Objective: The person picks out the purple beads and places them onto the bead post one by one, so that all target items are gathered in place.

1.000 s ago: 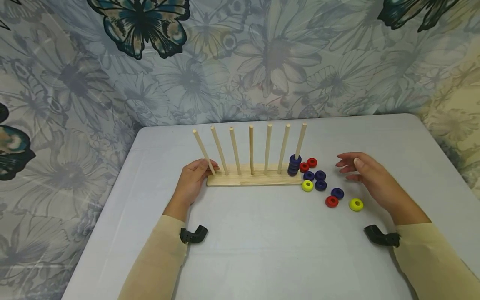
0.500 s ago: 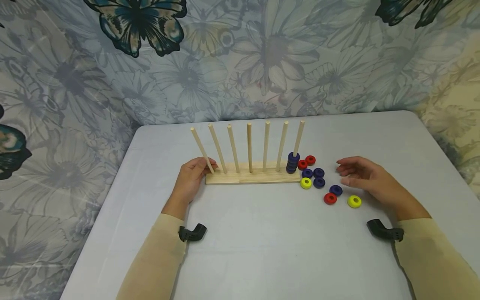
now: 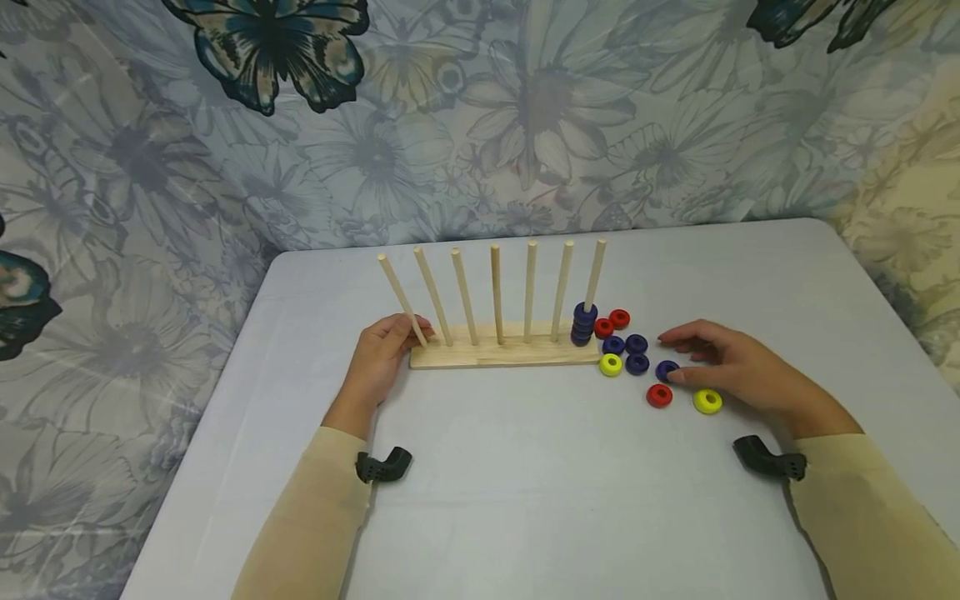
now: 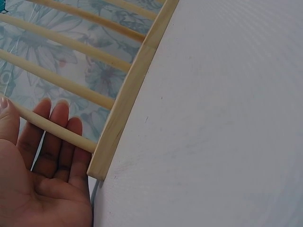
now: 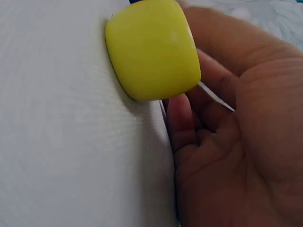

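While the left hand (image 3: 385, 354) grips the leftmost peg (image 3: 402, 300) of the wooden rack (image 3: 510, 358), centre frame, the right hand (image 3: 731, 362), thumb and fingers parted, sits at a blue ring (image 3: 662, 368), right of centre; contact unclear.

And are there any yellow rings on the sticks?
No, only dark blue rings sit on a stick; both yellow rings lie on the table.
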A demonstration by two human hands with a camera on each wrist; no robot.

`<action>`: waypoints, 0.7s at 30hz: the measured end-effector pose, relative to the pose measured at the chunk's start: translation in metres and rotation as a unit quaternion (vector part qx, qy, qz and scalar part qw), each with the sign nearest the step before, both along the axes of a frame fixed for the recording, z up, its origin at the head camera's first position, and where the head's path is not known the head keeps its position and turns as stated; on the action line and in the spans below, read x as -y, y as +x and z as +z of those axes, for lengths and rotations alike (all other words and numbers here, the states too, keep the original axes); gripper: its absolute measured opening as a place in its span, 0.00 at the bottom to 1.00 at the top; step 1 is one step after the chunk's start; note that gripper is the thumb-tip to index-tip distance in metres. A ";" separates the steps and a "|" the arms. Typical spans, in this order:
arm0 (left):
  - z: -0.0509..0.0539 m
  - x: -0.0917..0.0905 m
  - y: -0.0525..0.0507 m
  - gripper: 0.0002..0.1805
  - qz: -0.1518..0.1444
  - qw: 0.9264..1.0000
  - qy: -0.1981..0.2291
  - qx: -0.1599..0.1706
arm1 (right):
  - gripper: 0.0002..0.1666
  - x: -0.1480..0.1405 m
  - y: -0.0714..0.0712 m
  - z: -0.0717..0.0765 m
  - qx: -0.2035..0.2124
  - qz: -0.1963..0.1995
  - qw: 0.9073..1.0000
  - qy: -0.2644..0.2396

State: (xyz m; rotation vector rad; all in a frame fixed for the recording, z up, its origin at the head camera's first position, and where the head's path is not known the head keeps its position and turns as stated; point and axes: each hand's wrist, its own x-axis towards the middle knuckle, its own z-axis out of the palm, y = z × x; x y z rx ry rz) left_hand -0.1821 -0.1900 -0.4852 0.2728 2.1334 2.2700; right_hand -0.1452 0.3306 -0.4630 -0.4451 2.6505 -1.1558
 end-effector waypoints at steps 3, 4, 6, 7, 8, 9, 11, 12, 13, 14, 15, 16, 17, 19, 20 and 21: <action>0.001 0.001 0.001 0.26 0.002 1.000 0.003 0.001 | 0.26 0.003 0.000 0.002 -0.002 -0.023 1.000 0.013; 0.001 0.001 0.001 0.26 0.003 1.000 0.004 0.002 | 0.25 0.004 0.000 0.002 -0.002 -0.028 1.000 0.011; 0.002 0.001 0.001 0.25 0.003 1.000 0.004 0.003 | 0.23 0.005 -0.001 0.002 -0.005 -0.032 0.999 0.005; 0.002 0.001 0.001 0.25 0.002 1.000 0.005 0.004 | 0.22 0.005 0.000 0.002 -0.008 -0.033 0.999 0.002; 0.002 0.001 0.001 0.25 0.002 1.000 0.006 0.004 | 0.22 0.004 0.000 0.001 -0.015 -0.030 0.999 -0.001; 0.002 0.001 0.001 0.25 0.001 1.000 0.006 0.004 | 0.22 0.004 -0.001 0.000 -0.022 -0.029 0.999 0.000; 0.002 0.001 0.001 0.25 0.000 1.000 0.006 0.005 | 0.21 0.003 0.000 -0.001 -0.035 -0.026 0.999 0.002; 0.003 0.000 0.001 0.25 0.000 1.000 0.005 0.005 | 0.22 0.003 0.000 -0.002 -0.041 -0.025 0.999 0.005; 0.003 0.000 0.001 0.25 0.000 1.000 0.004 0.005 | 0.22 0.003 -0.001 -0.002 -0.046 -0.026 0.999 0.008; 0.003 0.000 0.001 0.25 0.000 1.000 0.004 0.005 | 0.22 0.003 -0.001 -0.003 -0.049 -0.027 0.998 0.011; 0.003 0.000 0.002 0.25 0.000 1.000 0.004 0.006 | 0.22 0.003 0.000 -0.003 -0.048 -0.031 0.998 0.013; 0.003 0.000 0.002 0.25 0.000 1.000 0.004 0.006 | 0.22 0.003 0.000 -0.002 -0.046 -0.034 0.998 0.015; 0.003 -0.001 0.002 0.25 0.001 1.000 0.004 0.006 | 0.22 0.003 0.000 -0.002 -0.044 -0.039 0.998 0.017; 0.003 -0.001 0.002 0.25 0.001 1.000 0.006 0.006 | 0.22 0.003 0.000 -0.002 -0.041 -0.046 0.998 0.019; 0.003 -0.002 0.002 0.25 0.002 1.000 0.007 0.006 | 0.23 0.002 0.000 -0.003 -0.039 -0.049 0.998 0.020; 0.003 -0.002 0.002 0.24 0.002 1.000 0.006 0.005 | 0.23 0.002 0.001 -0.003 -0.037 -0.052 0.998 0.020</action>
